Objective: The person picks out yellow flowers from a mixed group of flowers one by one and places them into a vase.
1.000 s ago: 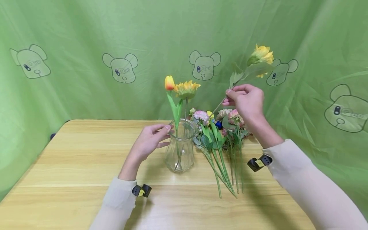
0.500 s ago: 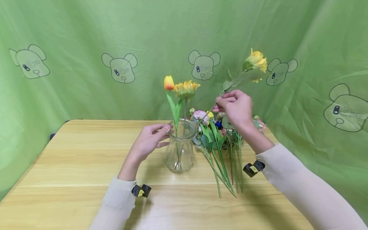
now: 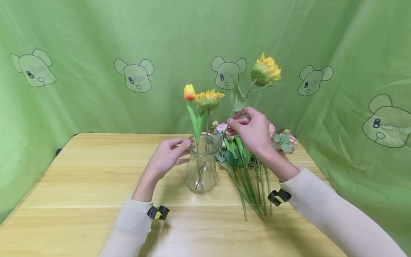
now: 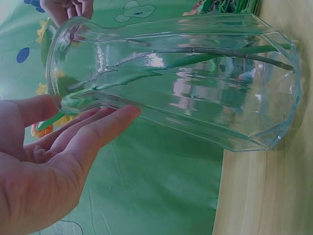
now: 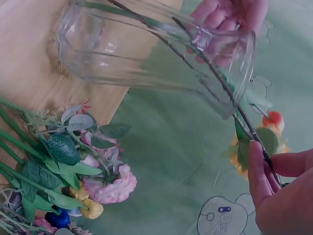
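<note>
A clear glass vase (image 3: 200, 173) stands upright on the table, with an orange-yellow tulip (image 3: 189, 92) and a sunflower (image 3: 208, 100) in it. My left hand (image 3: 168, 157) rests against the vase's neck. Its thumb (image 4: 41, 107) touches the rim, and the fingers lie fairly straight along the glass. Between thumb and fingertips, my right hand (image 3: 252, 132) pinches the stem of a second sunflower (image 3: 266, 71), up and right of the vase. That tilted stem (image 5: 222, 83) passes through the vase mouth, its lower end inside the glass.
Right of the vase lies a pile of artificial flowers, with pink blooms (image 5: 112, 186), a blue flower (image 5: 57, 219) and green stems (image 3: 247, 189) pointing toward the front. Behind the wooden table (image 3: 96, 171) hangs a green curtain (image 3: 179, 43) printed with bear faces.
My right hand has moved left and down with the sunflower, bringing its stem into the vase mouth. The left hand has stayed at the vase's neck.
</note>
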The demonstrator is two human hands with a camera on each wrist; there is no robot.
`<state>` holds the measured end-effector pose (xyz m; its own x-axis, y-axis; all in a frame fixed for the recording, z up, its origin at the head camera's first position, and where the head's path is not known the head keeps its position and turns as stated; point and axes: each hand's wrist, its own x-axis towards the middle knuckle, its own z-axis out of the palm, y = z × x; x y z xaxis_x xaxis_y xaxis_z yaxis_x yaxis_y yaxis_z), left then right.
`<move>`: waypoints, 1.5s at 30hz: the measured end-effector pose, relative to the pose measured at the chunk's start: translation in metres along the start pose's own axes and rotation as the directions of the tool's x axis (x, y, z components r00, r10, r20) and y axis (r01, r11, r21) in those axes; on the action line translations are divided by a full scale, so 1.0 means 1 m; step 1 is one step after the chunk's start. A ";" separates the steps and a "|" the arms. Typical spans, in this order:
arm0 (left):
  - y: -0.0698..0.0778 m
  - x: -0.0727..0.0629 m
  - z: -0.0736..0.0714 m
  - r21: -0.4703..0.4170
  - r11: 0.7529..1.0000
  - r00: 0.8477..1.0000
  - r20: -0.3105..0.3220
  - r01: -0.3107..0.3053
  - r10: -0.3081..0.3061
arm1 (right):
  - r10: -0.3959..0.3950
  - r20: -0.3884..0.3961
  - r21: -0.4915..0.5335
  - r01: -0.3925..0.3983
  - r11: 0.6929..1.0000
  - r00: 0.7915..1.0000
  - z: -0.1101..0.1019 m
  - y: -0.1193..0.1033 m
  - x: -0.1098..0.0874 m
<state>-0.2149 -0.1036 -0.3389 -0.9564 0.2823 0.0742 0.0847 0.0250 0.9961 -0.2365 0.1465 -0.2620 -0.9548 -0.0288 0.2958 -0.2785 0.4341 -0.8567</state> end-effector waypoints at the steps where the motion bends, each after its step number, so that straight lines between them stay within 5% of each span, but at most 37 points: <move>1: 0.000 0.000 0.000 0.001 1.000 1.000 0.000 0.000 0.000 | -0.006 0.012 -0.005 0.006 1.000 1.000 0.001 0.000 -0.001; 15: 0.001 0.000 0.000 0.002 1.000 1.000 -0.004 0.004 -0.004 | -0.170 0.084 -0.189 0.184 0.965 0.982 0.025 -0.006 -0.022; 35: -0.001 0.001 0.000 -0.010 1.000 1.000 -0.009 0.008 -0.008 | -0.172 0.147 -0.372 0.216 0.903 0.974 0.044 -0.003 -0.026; 45: -0.001 0.001 -0.001 -0.003 1.000 1.000 -0.008 0.003 -0.003 | -0.167 0.129 -0.367 0.203 0.908 0.977 0.045 -0.001 -0.026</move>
<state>-0.2165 -0.1042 -0.3401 -0.9588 0.2750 0.0717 0.0811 0.0230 0.9964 -0.2165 0.1060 -0.2880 -0.9002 -0.2166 0.3778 -0.4090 0.7184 -0.5627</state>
